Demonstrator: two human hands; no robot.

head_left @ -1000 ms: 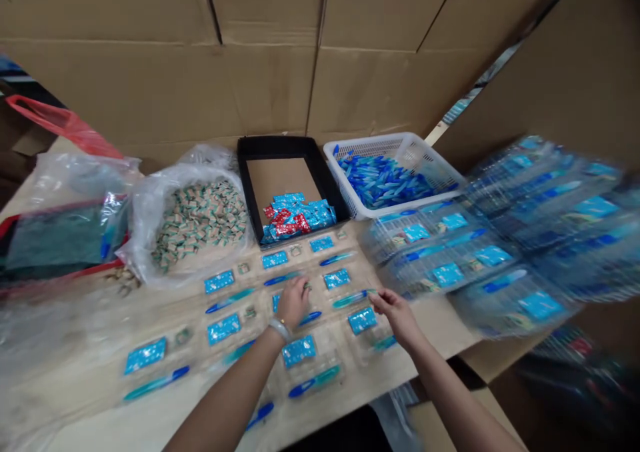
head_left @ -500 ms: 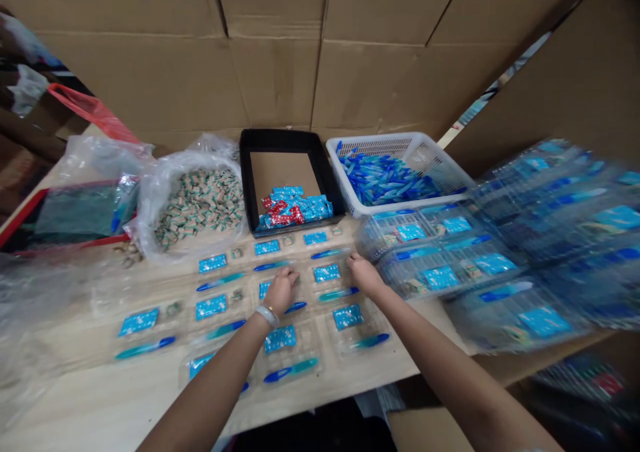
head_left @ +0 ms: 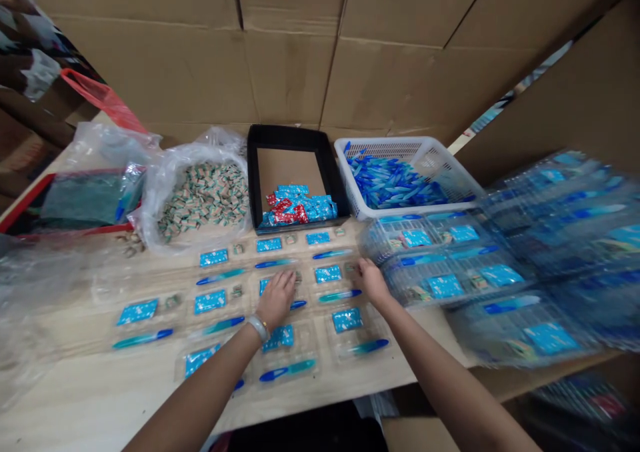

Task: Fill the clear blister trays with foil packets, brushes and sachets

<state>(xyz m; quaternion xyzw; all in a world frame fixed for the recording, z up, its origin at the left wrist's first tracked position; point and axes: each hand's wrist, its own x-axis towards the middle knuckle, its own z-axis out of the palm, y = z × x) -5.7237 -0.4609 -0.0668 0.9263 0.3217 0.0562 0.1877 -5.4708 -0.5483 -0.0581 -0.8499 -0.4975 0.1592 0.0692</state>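
My left hand (head_left: pixel 277 299) rests over a clear plastic tray in the middle row, its fingers stretched forward and slightly bent. Beside its fingertips shows a small beige-green piece (head_left: pixel 299 277); the hand partly covers this tray's blue packet and blue pen-shaped item. My right hand (head_left: pixel 373 281) is at the right edge of the neighbouring tray, fingers curled together; what they hold, if anything, is hidden. That tray has a blue dotted packet (head_left: pixel 328 274), a teal-blue pen-shaped item (head_left: pixel 340 296) and a small beige-green piece (head_left: pixel 349 267). Similar filled trays lie around both hands.
Behind the trays stand a plastic-lined container of beige-green pieces (head_left: pixel 205 195), a black box (head_left: pixel 254 172) with blue and red packets, and a white basket (head_left: pixel 425 143) of blue pen-shaped items. Stacked filled trays (head_left: pixel 445 285) fill the right. Cardboard (head_left: pixel 290 79) walls the back.
The view has shifted slightly. Small beige-green pieces now show in the trays by both hands. My left fingers lie flatter, and my right hand has moved a little down and outward.
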